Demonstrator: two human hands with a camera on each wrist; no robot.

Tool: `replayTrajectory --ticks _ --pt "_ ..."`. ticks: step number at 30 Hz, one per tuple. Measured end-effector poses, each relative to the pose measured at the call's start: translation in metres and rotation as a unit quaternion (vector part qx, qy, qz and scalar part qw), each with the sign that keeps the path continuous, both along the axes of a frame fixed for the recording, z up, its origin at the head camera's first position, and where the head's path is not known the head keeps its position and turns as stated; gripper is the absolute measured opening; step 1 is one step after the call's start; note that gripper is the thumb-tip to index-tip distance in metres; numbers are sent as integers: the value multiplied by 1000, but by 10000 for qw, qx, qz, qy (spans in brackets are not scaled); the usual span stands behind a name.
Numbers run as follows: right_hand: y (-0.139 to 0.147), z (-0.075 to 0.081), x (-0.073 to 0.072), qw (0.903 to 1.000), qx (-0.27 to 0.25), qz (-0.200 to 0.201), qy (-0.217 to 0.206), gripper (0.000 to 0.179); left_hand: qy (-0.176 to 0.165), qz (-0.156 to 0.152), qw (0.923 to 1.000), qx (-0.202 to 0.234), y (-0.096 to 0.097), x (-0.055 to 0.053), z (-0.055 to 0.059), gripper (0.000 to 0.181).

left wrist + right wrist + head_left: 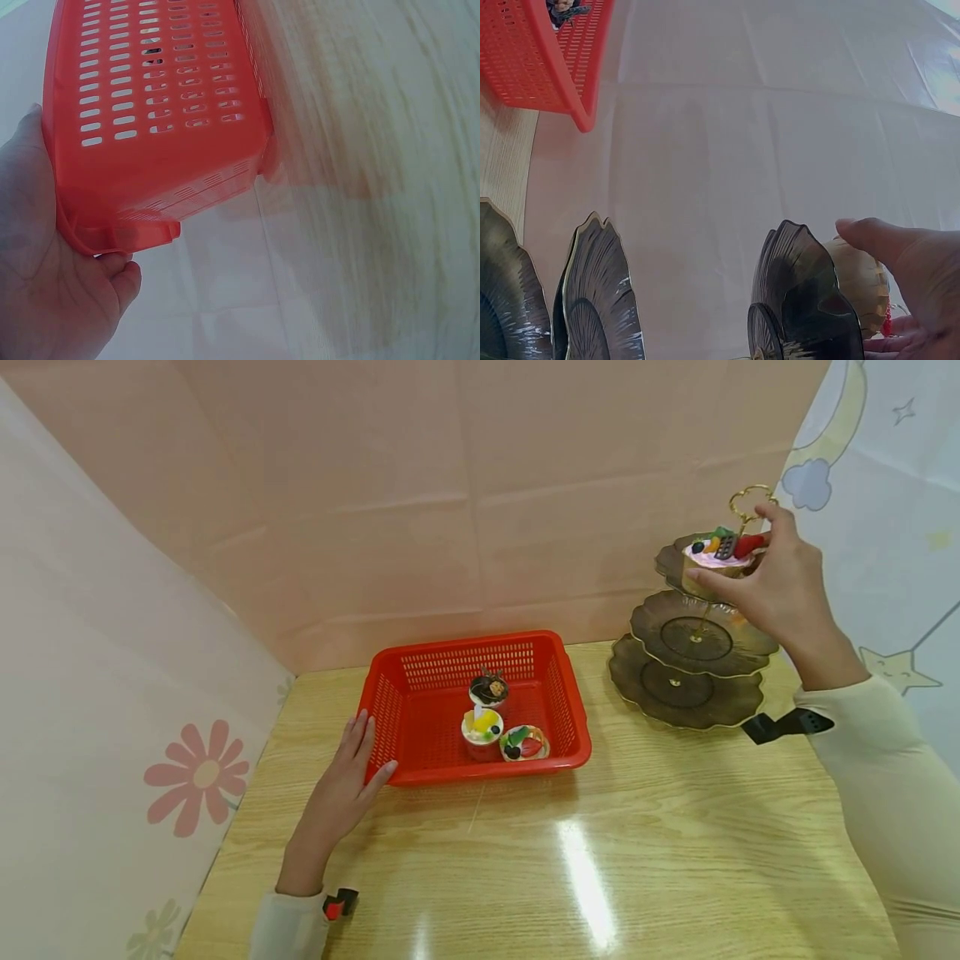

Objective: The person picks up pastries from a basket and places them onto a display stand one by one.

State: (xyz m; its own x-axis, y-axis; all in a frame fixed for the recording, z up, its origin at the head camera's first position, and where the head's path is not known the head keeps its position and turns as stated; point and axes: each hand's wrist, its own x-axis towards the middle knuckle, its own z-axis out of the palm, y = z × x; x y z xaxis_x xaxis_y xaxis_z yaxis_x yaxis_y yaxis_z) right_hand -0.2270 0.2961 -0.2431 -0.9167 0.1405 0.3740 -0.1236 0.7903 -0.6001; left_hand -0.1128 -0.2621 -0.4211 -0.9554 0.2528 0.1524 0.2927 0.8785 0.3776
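Observation:
My right hand point(787, 577) grips a cupcake point(705, 578) in a gold cup, thumb on the near side and fingers behind. Pale cream, a strawberry, a blueberry, orange fruit and a dark chocolate piece top it. It overlaps the top plate of a three-tier stand point(667, 689); in the right wrist view it sits right at that plate point(810, 292). My left hand point(337, 793) rests against the near left corner of a red basket point(480, 774), thumb along the front, fingers along the left side. The basket holds a chocolate-topped cupcake point(489, 689), a yellow-fruit cupcake point(482, 731) and a strawberry-topped cupcake point(525, 743).
Both things stand on a wood-grain table point(480, 868), the stand right of the basket. A gold loop handle point(742, 497) rises above the top plate. A peach cloth point(337, 510) hangs behind, with patterned white cloths point(97, 635) at the sides.

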Motion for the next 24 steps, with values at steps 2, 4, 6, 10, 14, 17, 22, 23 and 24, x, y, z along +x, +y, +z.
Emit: replayTrajectory --ticks 2,4,6,10,14,17,22,23,24 --pt "0 -1 0 9999 78 83 10 102 4 0 10000 3 0 0 0 84" --pt "1 -2 0 9998 142 135 23 102 6 8 10000 3 0 1 1 85" --pt "2 -3 -1 9997 172 161 36 102 25 9 10000 -1 0 1 1 85" --pt "3 -4 -2 9995 240 175 128 102 44 3 10000 -6 0 1 1 84" --pt "3 -6 -2 9987 295 261 328 100 45 6 10000 -1 0 2 1 83" --pt "3 -6 1 9979 331 334 447 98 38 5 10000 18 0 2 1 83" --pt "4 -3 6 9980 367 342 378 100 61 -5 10000 49 1 3 1 83" --pt "4 -3 8 9981 376 329 354 101 73 -7 10000 47 1 3 1 83" --pt "5 -2 9 9982 381 326 341 102 70 -1 10000 46 1 2 2 83"
